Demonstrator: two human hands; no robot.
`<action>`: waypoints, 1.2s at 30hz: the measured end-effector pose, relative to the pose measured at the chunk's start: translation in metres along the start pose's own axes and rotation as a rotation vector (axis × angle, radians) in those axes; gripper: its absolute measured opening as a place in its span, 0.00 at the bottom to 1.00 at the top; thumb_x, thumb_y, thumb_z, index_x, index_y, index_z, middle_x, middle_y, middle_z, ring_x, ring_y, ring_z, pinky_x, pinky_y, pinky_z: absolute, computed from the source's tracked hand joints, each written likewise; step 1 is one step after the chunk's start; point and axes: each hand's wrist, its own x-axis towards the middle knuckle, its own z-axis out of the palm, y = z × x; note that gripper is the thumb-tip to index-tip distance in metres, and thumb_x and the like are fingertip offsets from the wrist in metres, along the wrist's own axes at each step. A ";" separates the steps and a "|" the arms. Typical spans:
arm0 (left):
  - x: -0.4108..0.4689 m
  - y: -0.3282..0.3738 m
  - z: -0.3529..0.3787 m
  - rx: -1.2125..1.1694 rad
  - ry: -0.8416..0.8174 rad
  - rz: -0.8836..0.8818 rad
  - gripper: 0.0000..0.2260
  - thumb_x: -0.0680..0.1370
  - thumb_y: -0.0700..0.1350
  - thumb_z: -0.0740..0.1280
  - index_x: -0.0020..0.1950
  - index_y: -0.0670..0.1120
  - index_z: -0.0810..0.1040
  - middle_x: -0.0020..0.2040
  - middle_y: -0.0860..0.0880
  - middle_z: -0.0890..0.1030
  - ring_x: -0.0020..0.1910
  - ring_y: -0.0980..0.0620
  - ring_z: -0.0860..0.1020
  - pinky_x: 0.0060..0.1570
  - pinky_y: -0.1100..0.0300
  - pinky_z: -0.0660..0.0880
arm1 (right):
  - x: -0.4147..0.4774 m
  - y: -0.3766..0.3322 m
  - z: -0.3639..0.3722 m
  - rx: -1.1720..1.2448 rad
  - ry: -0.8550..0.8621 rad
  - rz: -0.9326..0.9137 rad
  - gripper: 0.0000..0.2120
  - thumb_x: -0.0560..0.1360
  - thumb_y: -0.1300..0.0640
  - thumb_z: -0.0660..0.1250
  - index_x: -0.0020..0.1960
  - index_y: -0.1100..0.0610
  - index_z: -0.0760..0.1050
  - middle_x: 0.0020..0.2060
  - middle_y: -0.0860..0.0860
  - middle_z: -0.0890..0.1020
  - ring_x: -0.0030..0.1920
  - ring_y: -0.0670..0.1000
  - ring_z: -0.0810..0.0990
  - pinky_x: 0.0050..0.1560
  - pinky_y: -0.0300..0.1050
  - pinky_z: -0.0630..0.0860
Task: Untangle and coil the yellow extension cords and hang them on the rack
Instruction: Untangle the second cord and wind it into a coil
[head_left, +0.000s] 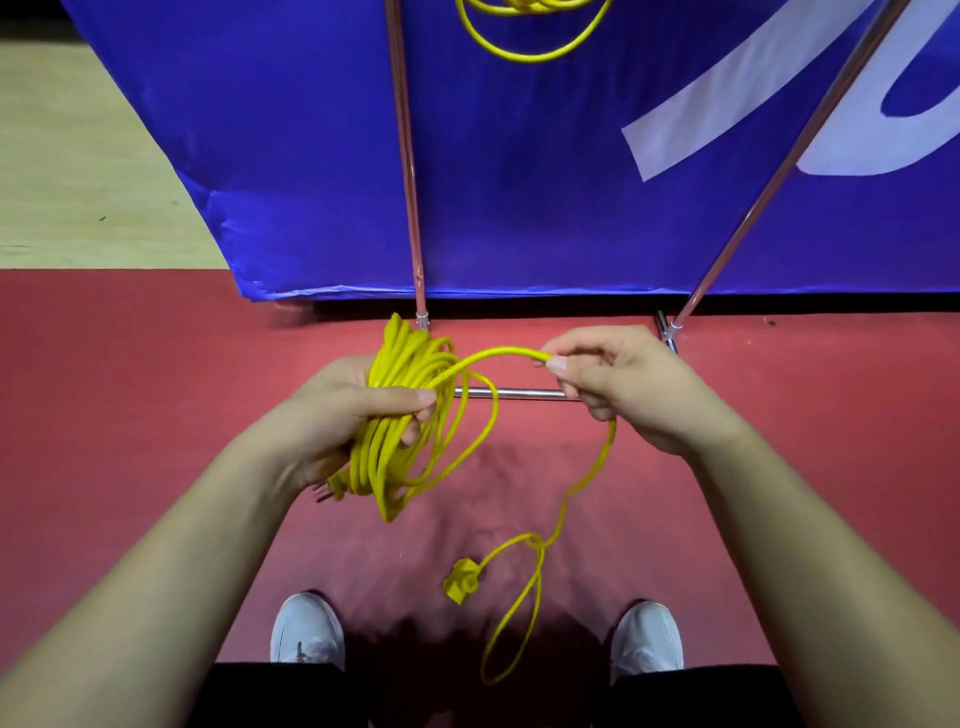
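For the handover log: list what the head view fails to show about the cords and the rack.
Head view:
- hung cord: cut off by the top edge, so its hook is unseen.
- rack poles: tops cut off by the same edge.
- plug: mostly hidden behind the left hand's wrist and the coil.
- socket end: blurred, details unreadable.

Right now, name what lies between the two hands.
Head view: one strand of yellow extension cord arches from left hand to right hand, above a chrome floor bar.
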 end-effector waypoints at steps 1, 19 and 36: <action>-0.001 -0.001 0.001 -0.032 -0.019 -0.004 0.07 0.67 0.43 0.73 0.38 0.40 0.78 0.31 0.41 0.76 0.27 0.48 0.74 0.29 0.60 0.73 | 0.000 -0.002 0.003 0.009 -0.002 -0.012 0.05 0.77 0.62 0.67 0.50 0.61 0.81 0.31 0.55 0.71 0.26 0.45 0.62 0.26 0.38 0.58; 0.001 0.005 0.013 -0.203 -0.081 0.028 0.10 0.68 0.44 0.76 0.37 0.45 0.76 0.32 0.48 0.71 0.25 0.55 0.69 0.26 0.64 0.69 | -0.004 0.000 0.000 -0.245 -0.098 -0.068 0.04 0.77 0.61 0.68 0.45 0.61 0.80 0.28 0.47 0.77 0.31 0.45 0.74 0.36 0.39 0.71; 0.002 0.016 0.004 -0.621 -0.145 0.054 0.05 0.66 0.41 0.74 0.36 0.45 0.78 0.30 0.52 0.71 0.24 0.59 0.69 0.27 0.66 0.68 | 0.017 0.027 0.008 -0.230 0.115 -0.141 0.09 0.72 0.57 0.74 0.39 0.62 0.77 0.27 0.50 0.70 0.30 0.46 0.67 0.31 0.40 0.63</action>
